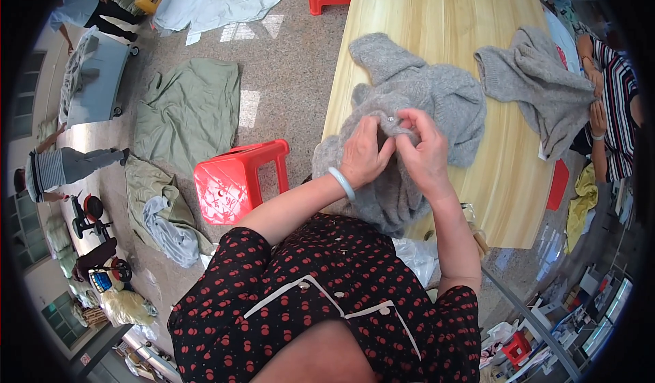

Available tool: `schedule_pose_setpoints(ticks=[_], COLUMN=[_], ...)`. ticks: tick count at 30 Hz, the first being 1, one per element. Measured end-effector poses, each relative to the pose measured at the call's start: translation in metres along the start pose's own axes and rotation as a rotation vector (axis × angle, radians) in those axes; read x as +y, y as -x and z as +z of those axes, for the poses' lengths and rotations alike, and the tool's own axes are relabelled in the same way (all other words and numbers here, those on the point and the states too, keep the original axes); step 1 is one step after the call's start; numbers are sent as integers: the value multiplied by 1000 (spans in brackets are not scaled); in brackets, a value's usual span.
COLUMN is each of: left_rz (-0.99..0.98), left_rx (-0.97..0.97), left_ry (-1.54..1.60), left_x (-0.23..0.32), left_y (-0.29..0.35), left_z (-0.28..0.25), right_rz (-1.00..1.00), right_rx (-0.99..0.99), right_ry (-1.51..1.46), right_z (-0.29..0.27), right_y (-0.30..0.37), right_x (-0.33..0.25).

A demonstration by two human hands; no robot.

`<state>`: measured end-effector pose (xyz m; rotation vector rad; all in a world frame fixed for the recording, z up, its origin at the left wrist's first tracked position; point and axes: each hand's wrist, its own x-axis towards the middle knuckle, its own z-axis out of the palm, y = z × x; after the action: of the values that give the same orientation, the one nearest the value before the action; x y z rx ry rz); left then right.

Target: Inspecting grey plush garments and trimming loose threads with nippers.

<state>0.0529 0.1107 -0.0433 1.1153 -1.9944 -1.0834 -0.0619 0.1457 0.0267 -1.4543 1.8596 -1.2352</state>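
Observation:
A fluffy grey knitted garment lies partly on the wooden table, its near part bunched and hanging over the edge toward my lap. My left hand, with a pale bangle at its wrist, pinches the knit from the left. Close beside it, my right hand grips the same knit, thumb and fingers drawn together. A small shiny button shows on the fabric between my fingertips. Folds of the knit hide parts of my fingers.
Across the wooden table, another person's hands hold a second grey knitted garment. A red plastic stool stands left of me. Green cloth and other fabrics lie on the floor. Farther left is a wheeled cart.

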Motion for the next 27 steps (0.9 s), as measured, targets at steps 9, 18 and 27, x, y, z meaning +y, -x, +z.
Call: schedule_pose_setpoints(ticks=[9, 18, 27], left_rz=[-123, -19, 11], left_rx=[-44, -79, -8], left_ry=[4, -12, -60], left_x=[-7, -8, -13], left_y=[-10, -7, -12], left_z=[11, -5, 8], right_rz=[-46, -97, -72], right_rx=[-40, 12, 11], right_ry=[86, 156, 77], right_z=[3, -7, -6], right_y=[3, 0, 2], right_x=[-6, 5, 0])
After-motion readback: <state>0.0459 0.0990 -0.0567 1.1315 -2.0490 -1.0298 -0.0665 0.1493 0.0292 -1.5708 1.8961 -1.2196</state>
